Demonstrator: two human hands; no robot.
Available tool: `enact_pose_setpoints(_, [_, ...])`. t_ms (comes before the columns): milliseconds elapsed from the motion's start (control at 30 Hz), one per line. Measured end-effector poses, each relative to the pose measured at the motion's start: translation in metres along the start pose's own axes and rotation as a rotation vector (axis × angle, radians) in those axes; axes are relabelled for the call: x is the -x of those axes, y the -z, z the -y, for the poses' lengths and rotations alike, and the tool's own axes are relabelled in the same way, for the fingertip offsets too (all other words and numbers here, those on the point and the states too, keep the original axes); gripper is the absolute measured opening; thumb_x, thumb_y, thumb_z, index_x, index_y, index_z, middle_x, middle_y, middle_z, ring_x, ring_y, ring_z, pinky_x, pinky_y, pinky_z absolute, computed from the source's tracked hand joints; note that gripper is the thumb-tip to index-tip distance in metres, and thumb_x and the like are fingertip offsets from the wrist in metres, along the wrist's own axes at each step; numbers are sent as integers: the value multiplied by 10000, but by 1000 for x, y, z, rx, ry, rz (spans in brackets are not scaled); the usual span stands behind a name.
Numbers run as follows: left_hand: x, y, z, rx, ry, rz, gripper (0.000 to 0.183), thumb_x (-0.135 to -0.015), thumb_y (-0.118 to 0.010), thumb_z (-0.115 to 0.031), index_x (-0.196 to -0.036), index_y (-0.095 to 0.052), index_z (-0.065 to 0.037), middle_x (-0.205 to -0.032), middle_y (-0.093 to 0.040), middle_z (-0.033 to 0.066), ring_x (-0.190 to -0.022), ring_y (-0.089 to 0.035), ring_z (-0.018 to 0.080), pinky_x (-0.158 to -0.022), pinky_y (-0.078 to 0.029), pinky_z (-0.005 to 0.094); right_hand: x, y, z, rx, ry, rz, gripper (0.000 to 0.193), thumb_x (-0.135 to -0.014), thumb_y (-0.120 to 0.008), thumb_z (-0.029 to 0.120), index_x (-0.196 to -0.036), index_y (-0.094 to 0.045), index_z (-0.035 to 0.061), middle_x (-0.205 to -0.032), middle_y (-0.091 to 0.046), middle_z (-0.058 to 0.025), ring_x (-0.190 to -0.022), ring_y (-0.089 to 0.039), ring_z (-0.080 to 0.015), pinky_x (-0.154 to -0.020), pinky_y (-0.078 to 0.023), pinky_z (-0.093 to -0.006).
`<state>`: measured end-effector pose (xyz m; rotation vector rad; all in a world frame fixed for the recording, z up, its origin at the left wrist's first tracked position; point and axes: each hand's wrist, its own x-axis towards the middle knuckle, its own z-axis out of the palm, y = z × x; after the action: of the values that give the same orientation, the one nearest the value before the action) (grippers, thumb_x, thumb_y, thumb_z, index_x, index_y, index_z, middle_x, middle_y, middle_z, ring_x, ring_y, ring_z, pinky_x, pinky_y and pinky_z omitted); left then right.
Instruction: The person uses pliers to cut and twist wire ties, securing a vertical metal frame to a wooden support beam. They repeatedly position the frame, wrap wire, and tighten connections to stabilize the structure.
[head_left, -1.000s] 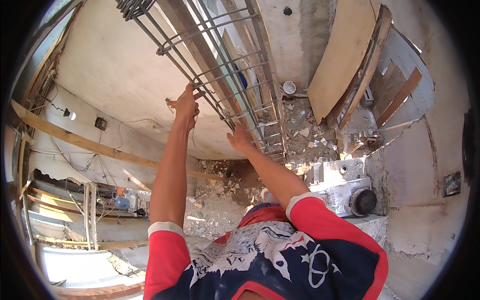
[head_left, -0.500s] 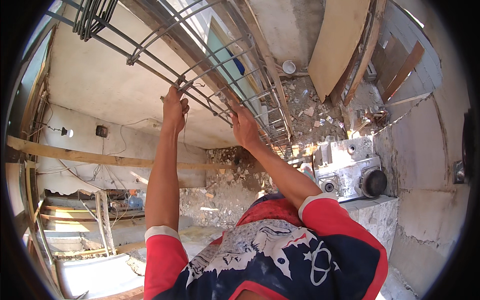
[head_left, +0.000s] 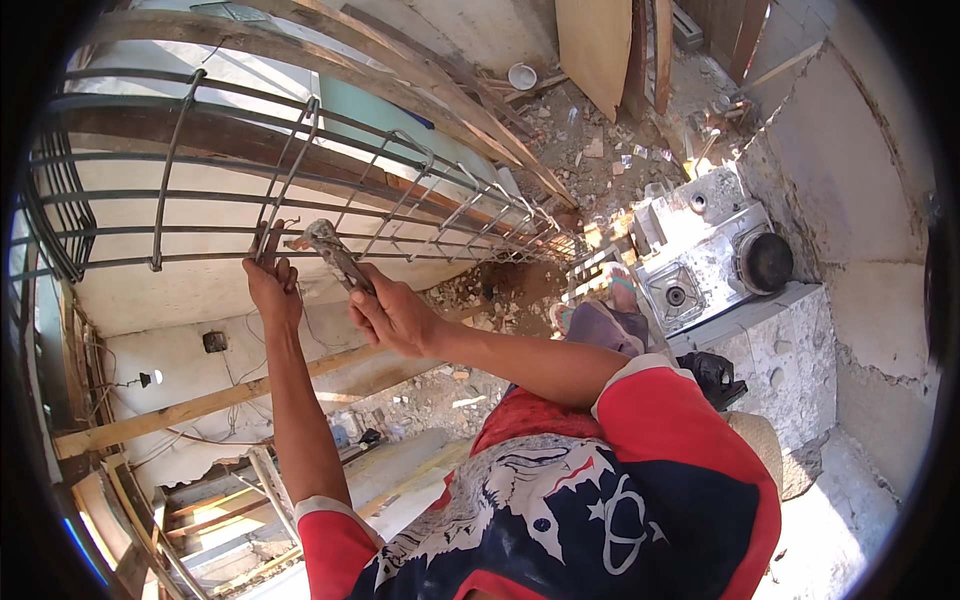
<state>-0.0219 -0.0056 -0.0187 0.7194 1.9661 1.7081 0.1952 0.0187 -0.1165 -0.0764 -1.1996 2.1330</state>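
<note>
A long cage of steel reinforcing bars (head_left: 350,209) with bent stirrups runs from the left toward the middle, above my hands. My left hand (head_left: 273,290) is closed at its lower edge, the fingers gripping a bar where a stirrup crosses. A thin tie wire (head_left: 303,315) dangles beside that hand, and a short wire end sticks up by its fingertips. My right hand (head_left: 392,316) is closed round a pair of grimy, cement-stained pincers (head_left: 338,255). Their head points up and left, just right of my left fingers and close to the bars; whether it touches them I cannot tell.
Wooden beams (head_left: 400,85) run behind the cage, and a timber rail (head_left: 190,402) crosses below it. On the right, a dusty stove (head_left: 690,290) with a black pot (head_left: 767,262) stands on a ledge. Rubble (head_left: 590,150) covers the floor beyond, near a white bucket (head_left: 522,76).
My view has turned, and the cage now lies flatter across it. My right hand has left the bars and now holds the pincers up near my left hand, which still grips the cage.
</note>
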Motion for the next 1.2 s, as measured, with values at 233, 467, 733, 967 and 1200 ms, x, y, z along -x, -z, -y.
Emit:
enact_pose_setpoints(233, [-2,-22,-3,67,-9,-29,469,-1125,-181,-344,-1379,-501,-112,-1435,-608,163,-499,-259,82,-438,-282,215,35,45,-128,-645,-594,-489,199,-1083,-524,289,-1102,-424,118,-908,-589,-62,-629,-567,-138,-525,-513,-324])
enact_pose_setpoints(467, [-9,-15,1,73,23,-97,469,-1132,-160,-417,-1274,-476,-101,-1440,-595,186,-496,-273,91,-438,-285,218,-30,25,-94,-1312,-650,-49,260,-1053,-582,351,-1017,-470,119,-759,-493,13,-547,-459,-86,-477,-392,-266])
enact_pose_setpoints(733, [-13,-20,4,151,19,-92,450,-1128,-194,-430,-1311,-468,-124,-1418,-608,198,-493,-291,104,-446,-283,234,-26,30,-90,-1239,-760,-15,318,-1004,-677,408,-917,-494,163,-727,-446,59,-511,-395,-44,-441,-345,-233])
enact_pose_setpoints(967, [-26,-7,22,104,-18,-224,478,-1123,-183,-436,-1351,-460,-119,-1353,-640,181,-502,-314,106,-444,-285,237,-20,38,-91,-1044,-756,-93,308,-1010,-664,411,-925,-476,182,-733,-468,54,-529,-421,-63,-464,-385,-256])
enact_pose_setpoints(1200, [-26,-12,15,118,-19,-175,496,-1120,-191,-479,-1335,-434,-104,-1386,-585,199,-512,-340,116,-432,-309,237,-23,42,-108,-1080,-825,-184,255,-1027,-636,335,-936,-461,173,-732,-476,43,-543,-430,-68,-489,-415,-260])
